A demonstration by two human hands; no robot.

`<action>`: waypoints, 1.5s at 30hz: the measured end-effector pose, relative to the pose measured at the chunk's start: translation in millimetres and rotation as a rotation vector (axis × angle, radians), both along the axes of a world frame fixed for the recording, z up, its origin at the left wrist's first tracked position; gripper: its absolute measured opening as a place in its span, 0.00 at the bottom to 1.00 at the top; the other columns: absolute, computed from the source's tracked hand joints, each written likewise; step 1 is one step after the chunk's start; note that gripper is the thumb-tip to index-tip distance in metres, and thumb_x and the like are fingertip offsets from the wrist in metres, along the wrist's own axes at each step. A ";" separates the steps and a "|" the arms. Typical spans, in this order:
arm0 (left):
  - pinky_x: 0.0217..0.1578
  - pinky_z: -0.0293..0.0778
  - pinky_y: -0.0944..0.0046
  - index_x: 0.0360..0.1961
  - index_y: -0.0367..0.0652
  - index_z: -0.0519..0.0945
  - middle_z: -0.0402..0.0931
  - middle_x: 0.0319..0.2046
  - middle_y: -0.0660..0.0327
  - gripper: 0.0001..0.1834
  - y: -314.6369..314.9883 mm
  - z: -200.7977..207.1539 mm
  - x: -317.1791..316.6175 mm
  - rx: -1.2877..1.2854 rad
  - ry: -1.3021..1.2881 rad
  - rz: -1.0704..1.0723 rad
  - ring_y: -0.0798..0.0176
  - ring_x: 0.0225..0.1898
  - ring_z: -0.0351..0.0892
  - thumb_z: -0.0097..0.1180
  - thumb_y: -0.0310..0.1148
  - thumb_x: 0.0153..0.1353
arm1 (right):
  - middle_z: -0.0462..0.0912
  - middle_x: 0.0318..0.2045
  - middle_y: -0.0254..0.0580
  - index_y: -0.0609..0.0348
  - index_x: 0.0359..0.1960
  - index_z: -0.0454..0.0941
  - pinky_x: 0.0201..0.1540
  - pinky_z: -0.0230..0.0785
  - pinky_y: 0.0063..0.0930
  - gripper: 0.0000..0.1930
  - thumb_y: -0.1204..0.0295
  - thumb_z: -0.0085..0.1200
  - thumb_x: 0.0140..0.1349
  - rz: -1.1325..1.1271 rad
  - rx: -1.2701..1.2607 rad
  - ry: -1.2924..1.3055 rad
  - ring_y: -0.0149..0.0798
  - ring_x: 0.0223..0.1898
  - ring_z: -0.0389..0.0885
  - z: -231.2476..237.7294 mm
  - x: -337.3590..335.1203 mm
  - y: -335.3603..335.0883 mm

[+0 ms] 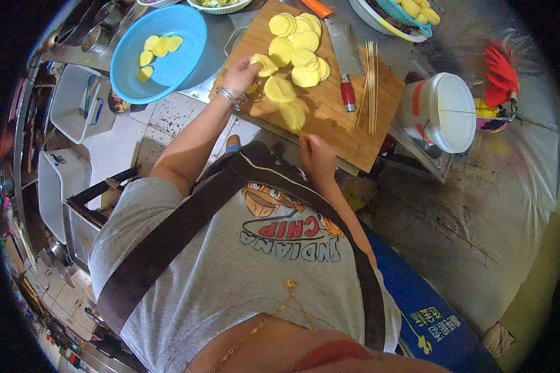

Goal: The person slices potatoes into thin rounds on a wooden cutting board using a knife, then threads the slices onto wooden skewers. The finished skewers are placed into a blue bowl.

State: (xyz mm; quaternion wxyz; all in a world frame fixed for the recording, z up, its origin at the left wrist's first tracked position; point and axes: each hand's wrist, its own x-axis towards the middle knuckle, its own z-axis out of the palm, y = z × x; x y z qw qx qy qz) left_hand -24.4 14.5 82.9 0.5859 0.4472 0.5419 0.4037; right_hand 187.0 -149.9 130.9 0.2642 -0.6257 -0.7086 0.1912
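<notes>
My left hand (239, 77) is closed on a yellow potato slice (266, 64) above the left side of a wooden cutting board (331, 132). Between my hands, more potato slices (292, 115) hang on a thin skewer. My right hand (318, 159) pinches the skewer's near end, close to the board's front edge. A heap of round potato slices (305, 40) covers the board's far part. To its right lies a cleaver (343, 50) with a red handle, and beside that several loose bamboo skewers (372, 90).
A blue basin (123, 84) with a few slices stands left of the board. On the right are a white bucket (458, 112) and red gloves (499, 71). Whole yellow potatoes (420, 10) sit in a container at the far right. Grey bins (62, 186) stand at left.
</notes>
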 end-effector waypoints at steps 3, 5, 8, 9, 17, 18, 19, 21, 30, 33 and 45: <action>0.19 0.64 0.75 0.33 0.40 0.74 0.74 0.22 0.66 0.07 2.0 4.4 0.3 -0.046 -0.189 -0.011 0.74 0.17 0.68 0.48 0.32 0.58 | 0.69 0.16 0.32 0.59 0.32 0.70 0.16 0.59 0.23 0.07 0.68 0.49 0.58 -0.154 -0.473 0.783 0.28 0.15 0.67 1.2 -0.8 7.3; 0.20 0.64 0.76 0.35 0.41 0.74 0.74 0.23 0.67 0.07 3.1 1.6 1.0 -0.121 -0.349 -0.019 0.75 0.18 0.68 0.48 0.32 0.58 | 0.68 0.15 0.29 0.59 0.31 0.70 0.13 0.55 0.18 0.07 0.69 0.49 0.57 -0.307 -1.010 1.391 0.25 0.12 0.63 6.3 1.4 7.3; 0.22 0.66 0.75 0.38 0.41 0.73 0.74 0.27 0.67 0.08 7.1 -5.4 -1.2 -0.131 -0.434 -0.095 0.74 0.23 0.70 0.48 0.31 0.57 | 0.65 0.14 0.26 0.58 0.30 0.70 0.11 0.46 0.11 0.06 0.69 0.48 0.58 -0.252 -1.045 1.521 0.20 0.10 0.56 12.0 -4.0 6.5; 0.23 0.67 0.75 0.39 0.42 0.73 0.75 0.28 0.66 0.09 7.9 -7.1 -2.6 -0.150 -0.415 -0.093 0.73 0.25 0.72 0.48 0.31 0.57 | 0.64 0.14 0.25 0.57 0.30 0.70 0.10 0.46 0.11 0.06 0.69 0.48 0.59 -0.183 -1.028 1.414 0.19 0.10 0.55 14.1 -4.7 5.8; 0.33 0.72 0.71 0.40 0.39 0.72 0.75 0.33 0.62 0.11 14.1 1.7 -0.9 -0.123 -0.690 -0.083 0.69 0.33 0.75 0.48 0.28 0.55 | 0.67 0.15 0.27 0.57 0.30 0.72 0.13 0.54 0.17 0.09 0.65 0.48 0.59 0.013 -1.128 1.677 0.23 0.12 0.62 15.4 -0.1 14.5; 0.29 0.71 0.73 0.40 0.39 0.72 0.75 0.32 0.63 0.10 15.2 4.3 0.2 -0.111 -0.559 -0.078 0.71 0.29 0.74 0.48 0.28 0.56 | 0.68 0.15 0.28 0.57 0.30 0.72 0.14 0.54 0.18 0.09 0.65 0.49 0.59 0.025 -0.756 1.215 0.24 0.12 0.62 13.6 -4.1 14.6; 0.24 0.70 0.75 0.40 0.40 0.72 0.75 0.30 0.63 0.10 15.9 7.0 2.4 -0.086 -0.432 -0.081 0.73 0.25 0.73 0.48 0.27 0.56 | 0.68 0.15 0.28 0.57 0.30 0.73 0.15 0.55 0.19 0.09 0.65 0.49 0.59 0.026 -0.340 0.756 0.24 0.13 0.63 12.2 -8.1 14.8; 0.29 0.71 0.76 0.41 0.40 0.71 0.74 0.32 0.62 0.11 15.0 14.3 2.8 -0.068 -0.203 -0.110 0.72 0.32 0.75 0.48 0.28 0.56 | 0.66 0.15 0.27 0.58 0.31 0.72 0.15 0.53 0.18 0.08 0.66 0.48 0.59 0.010 -0.128 0.453 0.24 0.12 0.61 12.7 -10.9 16.9; 0.49 0.70 0.54 0.52 0.38 0.61 0.67 0.50 0.49 0.19 -18.2 50.0 27.4 -0.381 -1.136 -0.293 0.50 0.51 0.69 0.42 0.35 0.63 | 0.70 0.17 0.34 0.60 0.30 0.73 0.21 0.61 0.23 0.11 0.64 0.49 0.58 -0.082 -0.532 0.780 0.29 0.18 0.68 16.5 -6.6 32.1; 0.48 0.70 0.54 0.52 0.36 0.61 0.70 0.47 0.49 0.18 -18.8 45.6 34.0 -0.500 -0.967 -0.068 0.50 0.48 0.72 0.39 0.32 0.64 | 0.73 0.19 0.40 0.61 0.30 0.73 0.26 0.65 0.28 0.12 0.64 0.48 0.58 -0.012 -0.090 0.325 0.35 0.20 0.72 9.3 -19.4 31.3; 0.46 0.70 0.63 0.45 0.35 0.68 0.73 0.43 0.52 0.13 16.6 57.5 -91.2 0.183 -0.711 0.235 0.59 0.44 0.73 0.46 0.29 0.60 | 0.78 0.25 0.43 0.59 0.32 0.77 0.31 0.68 0.27 0.10 0.65 0.49 0.57 -0.265 -0.135 0.376 0.35 0.27 0.76 6.5 56.6 99.4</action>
